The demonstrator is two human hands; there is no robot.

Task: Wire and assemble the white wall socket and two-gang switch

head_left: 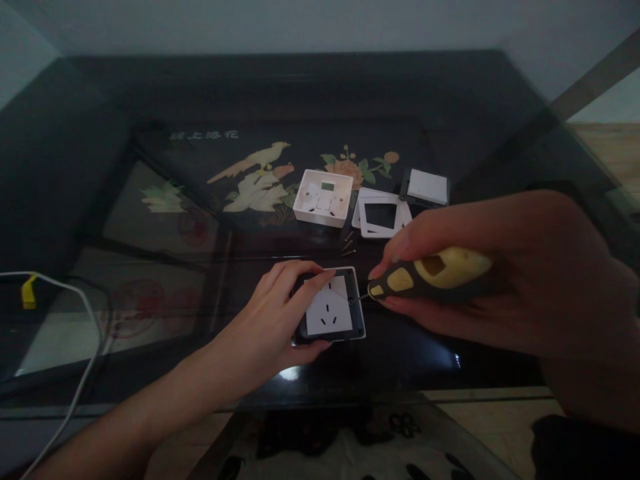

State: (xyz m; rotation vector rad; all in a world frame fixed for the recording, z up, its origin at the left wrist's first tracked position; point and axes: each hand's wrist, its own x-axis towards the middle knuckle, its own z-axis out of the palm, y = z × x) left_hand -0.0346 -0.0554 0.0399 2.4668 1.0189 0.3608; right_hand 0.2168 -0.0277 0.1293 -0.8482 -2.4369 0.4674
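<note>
Head view: socket [343, 313] sits near the middle of the counter [280, 93], close to the near edge, slotted white face up. Left hand [277, 317] grips it from the left, fingers over the far side, thumb at the near side. Right hand [520, 247] has its fingers closed round the screwdriver [460, 263]; shaft points left, tip at the socket's right edge by a screw hole, contact can't be confirmed. Far of the socket: loose screws [349, 251], open white box [320, 217] beyond them, white frames [383, 233] right of the box, white-faced module [427, 187] at far right of those. Cable [93, 313] with yellow tag [29, 293] at left
</note>
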